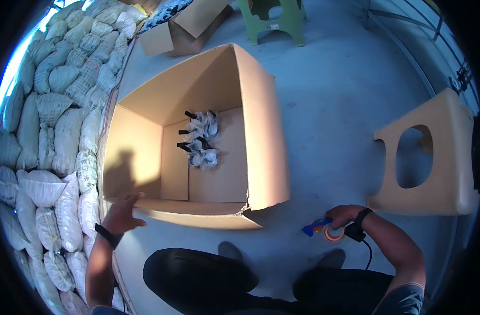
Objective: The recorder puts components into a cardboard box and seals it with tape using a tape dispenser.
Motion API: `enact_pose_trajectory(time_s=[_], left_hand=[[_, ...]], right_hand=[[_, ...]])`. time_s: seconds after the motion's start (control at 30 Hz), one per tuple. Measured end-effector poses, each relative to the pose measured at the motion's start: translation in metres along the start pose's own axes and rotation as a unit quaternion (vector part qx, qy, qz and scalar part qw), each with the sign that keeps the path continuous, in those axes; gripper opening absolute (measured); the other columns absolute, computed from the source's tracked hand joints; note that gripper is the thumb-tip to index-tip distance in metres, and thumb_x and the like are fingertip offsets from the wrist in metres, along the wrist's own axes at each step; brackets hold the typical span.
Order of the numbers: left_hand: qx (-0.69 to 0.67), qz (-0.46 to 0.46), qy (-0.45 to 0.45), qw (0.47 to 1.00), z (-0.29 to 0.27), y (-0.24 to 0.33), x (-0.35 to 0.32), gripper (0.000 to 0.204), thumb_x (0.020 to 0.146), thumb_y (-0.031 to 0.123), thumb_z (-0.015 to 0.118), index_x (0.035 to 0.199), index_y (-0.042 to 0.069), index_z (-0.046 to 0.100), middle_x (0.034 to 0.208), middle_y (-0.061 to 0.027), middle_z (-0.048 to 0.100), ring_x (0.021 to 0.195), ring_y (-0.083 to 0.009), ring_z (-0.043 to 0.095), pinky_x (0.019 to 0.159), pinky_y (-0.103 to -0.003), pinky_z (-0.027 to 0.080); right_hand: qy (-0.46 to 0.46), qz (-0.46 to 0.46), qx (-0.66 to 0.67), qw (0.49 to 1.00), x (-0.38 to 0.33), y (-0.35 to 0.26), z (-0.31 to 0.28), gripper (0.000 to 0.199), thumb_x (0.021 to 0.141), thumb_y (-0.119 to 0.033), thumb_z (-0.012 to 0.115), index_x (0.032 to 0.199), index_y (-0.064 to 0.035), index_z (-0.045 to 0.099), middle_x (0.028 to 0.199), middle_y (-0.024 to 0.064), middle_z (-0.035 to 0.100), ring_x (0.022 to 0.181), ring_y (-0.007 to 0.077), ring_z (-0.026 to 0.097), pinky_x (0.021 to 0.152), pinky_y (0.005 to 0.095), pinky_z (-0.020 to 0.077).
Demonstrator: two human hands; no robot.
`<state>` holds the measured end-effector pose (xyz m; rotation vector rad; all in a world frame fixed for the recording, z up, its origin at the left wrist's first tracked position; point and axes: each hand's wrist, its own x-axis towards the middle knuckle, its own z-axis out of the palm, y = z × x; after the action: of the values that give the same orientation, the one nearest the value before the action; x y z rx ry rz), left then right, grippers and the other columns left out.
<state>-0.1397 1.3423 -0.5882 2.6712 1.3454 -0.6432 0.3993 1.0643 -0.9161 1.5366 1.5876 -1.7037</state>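
Tape gun [315,227] sits in the right hand [346,214], blue and orange, with its blue tip poking out to the left of the fingers. Those fingers curl around it and hold it tight. An orange ring [333,235] hangs just below them. A small black block [355,232] is close by the wrist, and a black cord [370,257] runs down from it.

The left hand [121,214] has its thumb spread away from the other fingers, which stay near each other. They are at the near left corner of the big box [266,131], but I cannot tell if they press on it. The box is open on top and sits ahead of both hands. Its near right corner is to the left of the right fingers, apart from them. In the box, past the left fingers and to their right, lie some clear bags [202,126] with black sticks poking out.

White sacks [69,128] make a big pile left of the left fingers. A tan stool [455,157] is to the right of the right fingers. Far ahead of them is a green stool [276,37]. Two shoes [231,251] are on the floor [329,131] between the hands.
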Motion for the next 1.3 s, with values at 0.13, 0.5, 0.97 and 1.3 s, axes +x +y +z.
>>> enact_pose_trajectory(time_s=[0.13,0.5,0.97,1.3], left_hand=[[-0.116,0.145,-0.03,0.982,-0.03,0.118,0.033,0.075,0.071,0.029,0.091,0.136,0.007,0.06,0.119,-0.0206,0.069,0.112,-0.0404,0.066,0.097,-0.047,0.055],[-0.139,0.118,0.145,0.973,-0.034,0.125,0.05,0.022,0.09,0.015,0.078,0.104,0.0,0.069,0.085,-0.0141,0.071,0.077,-0.0275,0.07,0.066,-0.038,0.052],[-0.228,-0.052,0.16,0.959,-0.098,-0.038,0.01,0.025,0.086,0.018,0.078,0.099,-0.002,0.069,0.09,-0.0036,0.072,0.08,-0.0112,0.063,0.075,-0.03,0.051],[-0.432,-0.154,0.163,0.873,-0.123,-0.212,-0.077,0.047,0.1,0.023,0.072,0.14,0.013,0.051,0.141,-0.0029,0.057,0.126,-0.0164,0.055,0.099,-0.055,0.054]], right_hand=[[-0.026,0.007,0.037,0.999,-0.006,-0.006,-0.015,0.054,0.075,-0.025,0.066,0.123,-0.0006,0.065,0.11,0.0183,0.071,0.104,0.0328,0.068,0.09,0.0438,0.0524],[0.042,0.009,0.04,0.998,-0.022,-0.023,-0.043,0.051,0.076,-0.02,0.064,0.124,-0.0027,0.068,0.121,0.0161,0.071,0.111,0.0305,0.069,0.091,0.044,0.0534],[0.04,0.008,0.054,0.998,-0.025,-0.014,-0.034,0.05,0.075,-0.02,0.064,0.122,-0.0033,0.07,0.117,0.0136,0.072,0.105,0.0292,0.068,0.089,0.0415,0.0526],[0.042,-0.025,0.05,0.998,-0.023,-0.015,-0.039,0.055,0.073,-0.022,0.065,0.125,-0.0049,0.066,0.115,0.0136,0.07,0.106,0.029,0.066,0.089,0.0425,0.0519]])
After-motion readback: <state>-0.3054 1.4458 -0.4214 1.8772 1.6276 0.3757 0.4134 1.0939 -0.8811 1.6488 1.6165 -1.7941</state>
